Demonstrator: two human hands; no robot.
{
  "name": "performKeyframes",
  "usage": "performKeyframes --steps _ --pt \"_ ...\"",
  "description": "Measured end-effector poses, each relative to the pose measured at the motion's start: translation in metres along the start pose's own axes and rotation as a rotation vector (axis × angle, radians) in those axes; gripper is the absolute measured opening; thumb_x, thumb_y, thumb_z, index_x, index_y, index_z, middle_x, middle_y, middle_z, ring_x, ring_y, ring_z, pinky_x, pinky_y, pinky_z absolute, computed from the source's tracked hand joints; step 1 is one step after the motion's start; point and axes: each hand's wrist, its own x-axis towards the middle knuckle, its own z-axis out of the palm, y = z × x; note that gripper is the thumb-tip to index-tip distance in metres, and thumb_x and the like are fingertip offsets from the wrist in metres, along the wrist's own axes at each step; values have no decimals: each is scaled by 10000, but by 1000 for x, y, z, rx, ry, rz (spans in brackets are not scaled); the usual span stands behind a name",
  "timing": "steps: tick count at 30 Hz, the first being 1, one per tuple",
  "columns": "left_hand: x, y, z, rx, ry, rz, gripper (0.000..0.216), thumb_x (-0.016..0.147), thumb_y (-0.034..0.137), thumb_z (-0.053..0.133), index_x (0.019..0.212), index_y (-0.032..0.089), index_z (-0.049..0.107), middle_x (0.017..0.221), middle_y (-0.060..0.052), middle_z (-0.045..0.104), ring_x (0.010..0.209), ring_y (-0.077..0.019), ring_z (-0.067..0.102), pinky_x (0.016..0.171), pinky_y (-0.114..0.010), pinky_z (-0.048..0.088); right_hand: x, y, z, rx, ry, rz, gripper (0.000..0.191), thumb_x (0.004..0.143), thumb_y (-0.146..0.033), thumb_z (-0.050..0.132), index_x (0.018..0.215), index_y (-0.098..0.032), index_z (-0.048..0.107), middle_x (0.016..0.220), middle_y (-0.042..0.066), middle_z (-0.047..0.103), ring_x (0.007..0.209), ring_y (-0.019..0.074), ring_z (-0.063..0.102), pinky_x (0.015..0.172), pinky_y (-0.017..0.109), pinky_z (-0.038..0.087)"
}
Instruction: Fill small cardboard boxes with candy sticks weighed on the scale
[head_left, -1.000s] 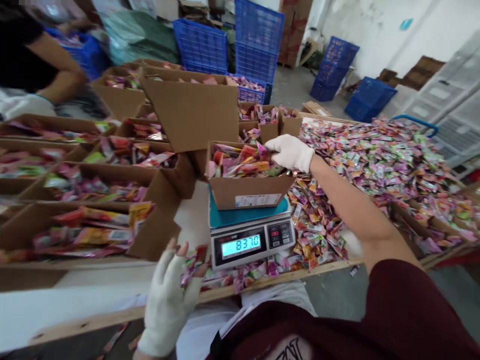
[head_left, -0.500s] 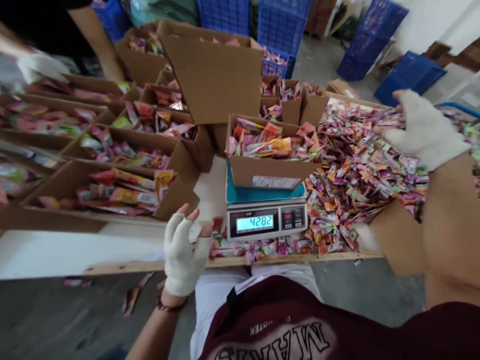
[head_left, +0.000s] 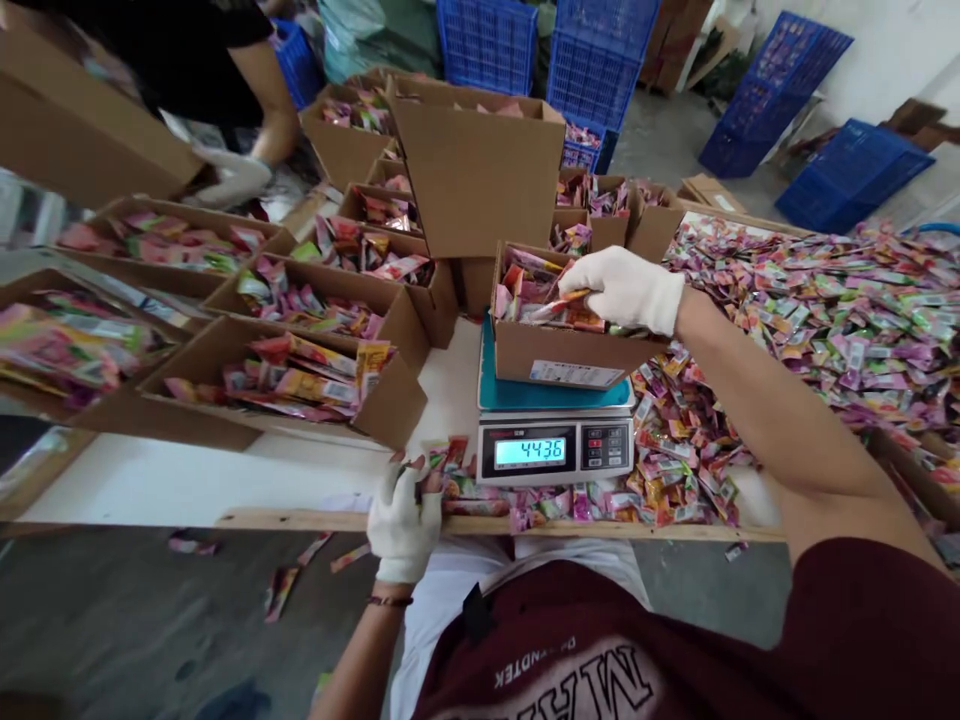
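My right hand [head_left: 624, 288], in a white glove, reaches into a small cardboard box [head_left: 564, 356] of colourful sachets and is closed on a few sachets at the box's right side. The box stands on a digital scale [head_left: 553, 442] whose display reads 4436. My left hand [head_left: 406, 514], in a fingerless white glove, rests at the table's wooden front edge [head_left: 300, 520], fingers curled over loose sachets beside the scale.
A big heap of loose sachets [head_left: 810, 310] covers the table on the right. Several open cardboard boxes of sachets [head_left: 292, 375] fill the left. A tall empty-looking box [head_left: 476, 170] stands behind the scale. Blue crates [head_left: 600, 60] sit at the back. Another person [head_left: 225, 80] works far left.
My right hand came back from over the heap and went into the box on the scale. The reading rose from 4282 to 4436. My left hand lowered onto the loose sachets.
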Motion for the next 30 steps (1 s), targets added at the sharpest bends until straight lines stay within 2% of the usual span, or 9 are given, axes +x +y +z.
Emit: performKeyframes --steps 5,9,12,14,16,19,24,26,30 --pt "-1 -5 0 47 -3 39 297 1001 368 569 1180 163 688 1351 -176 652 1153 -308 682 852 -361 541 -49 -3 -40 51 302 43 355 695 -97 498 903 -148 781 890 29 751 852 174 678 844 336 539" --pt "-2 -6 3 17 5 42 303 991 378 582 1182 167 685 1368 -179 641 1190 -317 663 881 -376 534 -129 9 -79 -164 571 321 389 766 -95 536 1043 -145 805 954 87 773 880 210 709 803 373 552" --pt "-3 -6 4 11 -19 18 322 989 387 581 1196 164 685 1358 -183 639 1187 -320 659 905 -388 522 -178 28 -91 -524 588 551 413 869 -206 623 1253 -111 741 1138 214 739 1124 326 682 944 491 527" --pt "-4 -6 5 23 -38 11 333 992 398 573 1193 159 688 1344 -184 642 1178 -321 658 913 -388 513 -189 34 -86 -627 566 509 616 905 -414 657 1428 -90 616 1283 277 666 1276 381 597 1042 537 478" --pt "-4 -6 5 35 -41 24 343 996 409 563 1179 149 692 1332 -189 645 1165 -323 658 909 -386 505 -180 30 -72 -510 521 324 768 910 -563 622 1507 -89 528 1350 272 626 1295 367 583 1075 515 472" --pt "-4 -5 4 53 -35 38 351 1003 409 553 1187 144 691 1342 -192 640 1136 -317 663 875 -377 500 -140 16 -42 -272 364 46 644 933 -531 590 1426 -116 602 1299 197 670 1175 308 647 1024 466 510" --pt "-2 -1 2 101 -16 32 328 1005 405 556 1156 149 695 1339 -180 650 1115 -313 677 832 -365 500 -78 20 3 -204 167 -16 296 951 -368 507 871 -185 725 778 51 698 737 201 632 755 356 497" --pt "-2 -1 2 107 -2 37 310 1004 397 562 1137 150 694 1341 -177 655 1111 -311 684 823 -361 503 -70 27 10 -214 224 -8 291 926 -306 478 775 -186 695 731 50 683 717 195 631 726 338 484" --pt "-1 -4 4 100 24 55 289 1004 374 560 1156 163 686 1383 -176 642 1144 -311 681 819 -362 511 -84 28 -3 -172 490 13 258 852 -241 496 900 -165 738 862 72 751 814 204 695 763 334 522"
